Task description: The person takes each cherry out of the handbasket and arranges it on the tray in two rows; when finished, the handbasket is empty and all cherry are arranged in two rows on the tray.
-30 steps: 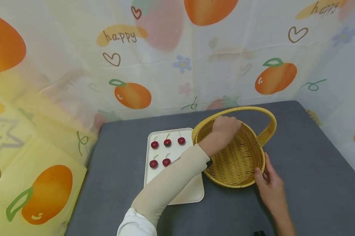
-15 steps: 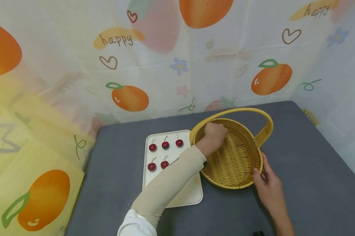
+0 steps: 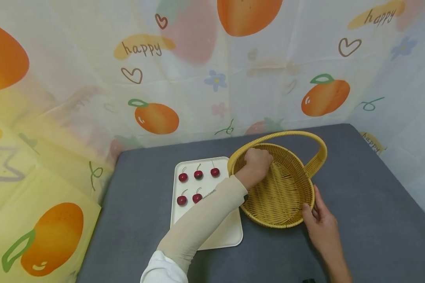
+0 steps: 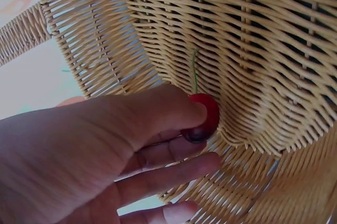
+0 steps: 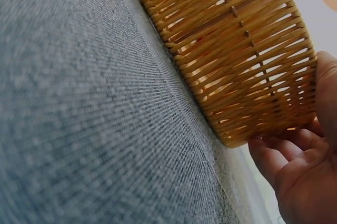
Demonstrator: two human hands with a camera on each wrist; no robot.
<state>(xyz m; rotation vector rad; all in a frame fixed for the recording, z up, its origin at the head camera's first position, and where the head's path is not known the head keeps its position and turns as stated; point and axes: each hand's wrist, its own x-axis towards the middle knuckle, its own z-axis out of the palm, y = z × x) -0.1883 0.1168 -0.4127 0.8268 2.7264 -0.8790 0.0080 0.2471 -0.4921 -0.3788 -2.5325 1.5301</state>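
In the left wrist view, my left hand (image 4: 100, 150) pinches a dark red cherry (image 4: 209, 121) with a thin green stem between thumb and fingers. That hand is inside a yellow wicker basket (image 3: 279, 192), near its far left wall. The cherry is hidden behind the hand in the head view. My right hand (image 3: 323, 224) grips the basket's right side, thumb at the rim and fingers on the outer wall. A white tray (image 3: 221, 237) lies left of the basket, partly under my left forearm. Several cherries (image 3: 198, 174) with stems sit on it in rows.
The basket's tall arched handle (image 3: 316, 163) rises over its back and right side. A grey tabletop (image 3: 141, 220) carries the tray and basket. Behind it hangs a printed cloth (image 3: 191, 90). A small dark object (image 3: 308, 280) shows at the bottom edge.
My left hand has moved left and slightly down inside the basket, then stayed nearly still. The right hand keeps its hold on the basket.
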